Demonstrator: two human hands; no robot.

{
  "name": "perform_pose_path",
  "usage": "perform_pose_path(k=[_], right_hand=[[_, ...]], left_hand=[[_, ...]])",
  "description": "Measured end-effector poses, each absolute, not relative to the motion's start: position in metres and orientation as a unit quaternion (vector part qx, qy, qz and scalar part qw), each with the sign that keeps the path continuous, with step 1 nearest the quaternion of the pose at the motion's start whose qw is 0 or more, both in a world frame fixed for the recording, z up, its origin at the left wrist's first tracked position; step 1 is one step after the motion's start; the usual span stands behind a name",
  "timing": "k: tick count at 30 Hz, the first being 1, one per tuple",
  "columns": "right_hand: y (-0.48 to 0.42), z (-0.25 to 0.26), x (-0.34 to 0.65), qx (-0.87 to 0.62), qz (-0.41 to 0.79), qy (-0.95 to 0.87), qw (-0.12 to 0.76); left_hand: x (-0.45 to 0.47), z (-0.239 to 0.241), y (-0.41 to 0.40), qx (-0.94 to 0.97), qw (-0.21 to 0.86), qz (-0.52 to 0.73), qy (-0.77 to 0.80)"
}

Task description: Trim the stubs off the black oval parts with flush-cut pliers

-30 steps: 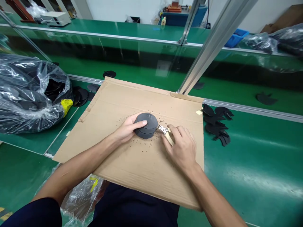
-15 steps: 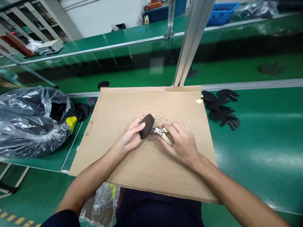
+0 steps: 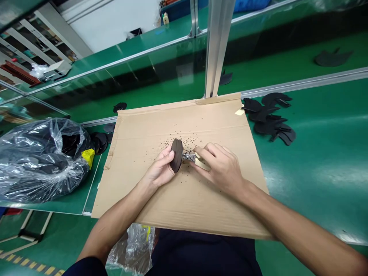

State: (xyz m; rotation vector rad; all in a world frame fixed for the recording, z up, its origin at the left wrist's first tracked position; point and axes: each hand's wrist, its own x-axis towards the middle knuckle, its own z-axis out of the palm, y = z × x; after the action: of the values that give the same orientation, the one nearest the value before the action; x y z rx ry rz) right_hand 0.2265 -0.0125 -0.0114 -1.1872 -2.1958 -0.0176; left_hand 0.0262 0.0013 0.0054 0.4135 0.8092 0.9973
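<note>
My left hand (image 3: 161, 168) is closed around a dark, rounded flat part (image 3: 176, 155), thumb on its face, held tilted above the cardboard sheet (image 3: 138, 195). In my right hand (image 3: 222, 165) is a pair of nippers (image 3: 201, 162) with cream handles. Their metal jaws meet the right edge of the dark part; whether they bite into it is too small to tell. Many tiny black bits (image 3: 191, 142) lie scattered on the cardboard around and beyond the part.
Several black leaf-shaped parts (image 3: 270, 119) are piled right of the cardboard. A clear plastic bag (image 3: 37, 161) of dark parts sits on the left, beside some black discs (image 3: 99, 142). An aluminium post (image 3: 218, 50) rises behind the cardboard's back edge.
The dark part has turned in my left hand, so it stands more upright and narrower to view. The nippers have kept at its right edge. My head view has tilted and shifted.
</note>
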Motion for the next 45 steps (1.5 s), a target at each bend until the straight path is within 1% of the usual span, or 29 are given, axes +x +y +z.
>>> perform_pose_path(k=[3,14,23,31,35,38,42,45], right_hand=[[-0.013,-0.011,0.226,-0.45,0.001,-0.835,0.316],[-0.013,-0.008,0.226,-0.427,0.088,-0.836,0.333],[-0.013,-0.008,0.229,-0.435,0.047,-0.84,0.32],[-0.014,-0.013,0.23,-0.424,0.091,-0.84,0.326],[-0.01,-0.013,0.235,-0.463,0.047,-0.83,0.307],[-0.006,-0.01,0.239,-0.499,0.005,-0.822,0.274],[-0.004,-0.008,0.239,-0.511,-0.034,-0.828,0.226],[-0.005,-0.008,0.239,-0.516,-0.033,-0.829,0.213]], left_hand=[[0.027,0.004,-0.001,0.199,0.783,0.456,0.373],[0.03,0.006,-0.002,0.205,0.79,0.458,0.351],[0.029,0.003,-0.002,0.18,0.787,0.458,0.373],[0.026,0.0,0.0,0.213,0.788,0.463,0.346],[0.015,0.0,0.007,0.259,0.76,0.473,0.362],[0.009,0.0,0.008,0.334,0.759,0.431,0.355],[0.01,0.0,0.004,0.429,0.742,0.377,0.352],[0.013,-0.001,0.004,0.442,0.709,0.399,0.376]])
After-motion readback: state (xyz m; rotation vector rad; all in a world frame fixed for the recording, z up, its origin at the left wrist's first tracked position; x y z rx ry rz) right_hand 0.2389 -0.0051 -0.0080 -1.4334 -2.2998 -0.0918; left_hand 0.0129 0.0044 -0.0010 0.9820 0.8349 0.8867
